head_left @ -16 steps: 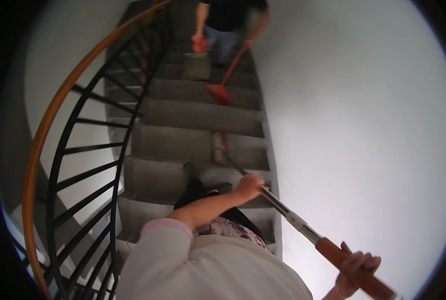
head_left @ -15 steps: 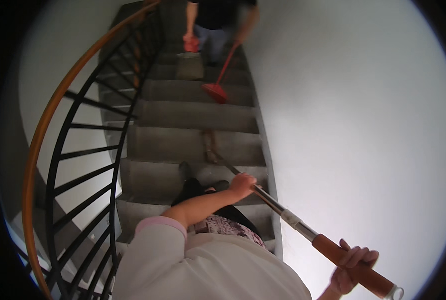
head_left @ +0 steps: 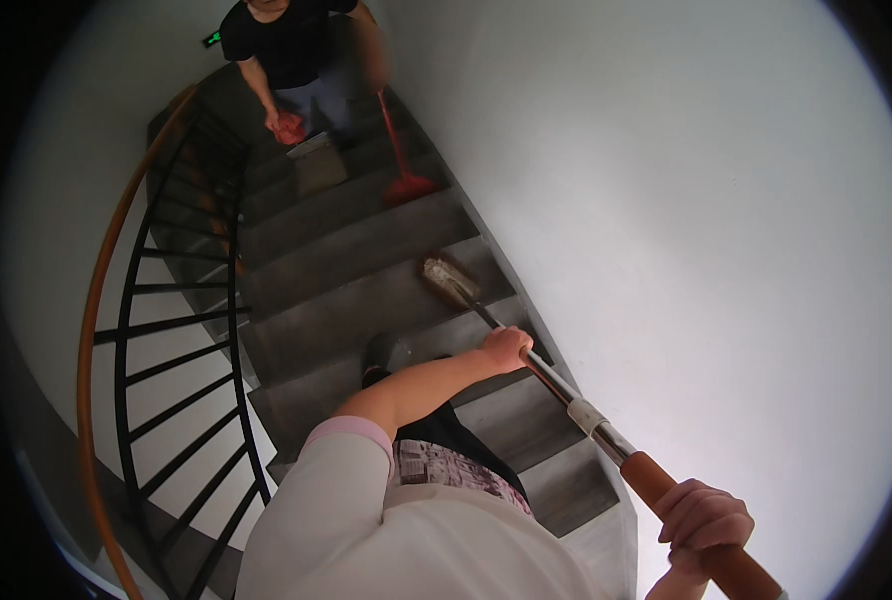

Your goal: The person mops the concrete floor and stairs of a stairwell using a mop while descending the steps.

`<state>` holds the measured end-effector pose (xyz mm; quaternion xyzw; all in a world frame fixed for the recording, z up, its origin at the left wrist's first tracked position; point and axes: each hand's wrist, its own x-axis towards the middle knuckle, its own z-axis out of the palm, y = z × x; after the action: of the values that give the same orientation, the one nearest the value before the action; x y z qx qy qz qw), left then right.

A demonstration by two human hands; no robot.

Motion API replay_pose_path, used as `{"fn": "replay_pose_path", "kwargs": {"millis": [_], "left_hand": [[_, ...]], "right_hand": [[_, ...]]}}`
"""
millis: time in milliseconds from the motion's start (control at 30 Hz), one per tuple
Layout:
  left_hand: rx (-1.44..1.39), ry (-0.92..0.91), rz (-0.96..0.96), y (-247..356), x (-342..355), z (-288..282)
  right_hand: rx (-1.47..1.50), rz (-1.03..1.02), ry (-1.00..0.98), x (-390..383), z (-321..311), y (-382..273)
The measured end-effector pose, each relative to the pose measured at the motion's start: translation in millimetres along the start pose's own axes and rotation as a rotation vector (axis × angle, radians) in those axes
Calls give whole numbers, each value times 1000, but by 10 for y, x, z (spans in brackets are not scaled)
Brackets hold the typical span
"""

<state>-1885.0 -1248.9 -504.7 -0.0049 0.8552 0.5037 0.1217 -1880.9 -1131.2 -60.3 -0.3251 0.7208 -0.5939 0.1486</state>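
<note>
Head view: your left hand (head_left: pixel 506 348) is closed around the metal shaft of a long-handled broom (head_left: pixel 566 395), partway down its length. Your right hand (head_left: pixel 704 525) is closed around the brown grip at the upper end of the same handle, well apart from the left hand and nearer your body. The shaft runs diagonally from the right hand, through the left hand, and on down to the broom head (head_left: pixel 448 279). The head lies beyond your left hand and rests on a grey stair tread (head_left: pixel 366 300), close to the white wall (head_left: pixel 666 200) on your right-hand side. Your dark shoe (head_left: pixel 378 352) stands on a tread just left of your left hand. A black railing with a wooden handrail (head_left: pixel 96 300) curves along the stairs, well to the left of both hands. Farther down the stairs, past the broom head, another person (head_left: pixel 286 45) holds a red broom (head_left: pixel 406 185) and a red object in the other hand.
</note>
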Motion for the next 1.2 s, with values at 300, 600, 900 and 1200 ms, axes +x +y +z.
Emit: {"fn": "replay_pose_path", "kwargs": {"millis": [300, 600, 900, 1200], "left_hand": [[234, -559, 294, -214, 419, -328], [-37, 189, 321, -560, 273, -17], [3, -46, 449, 250, -76, 67], [90, -455, 454, -185, 88, 54]], "right_hand": [[171, -76, -239, 122, 272, 20], [150, -64, 262, -199, 460, 156], [162, -3, 429, -736, 181, -379], [82, 178, 735, -259, 565, -379]]}}
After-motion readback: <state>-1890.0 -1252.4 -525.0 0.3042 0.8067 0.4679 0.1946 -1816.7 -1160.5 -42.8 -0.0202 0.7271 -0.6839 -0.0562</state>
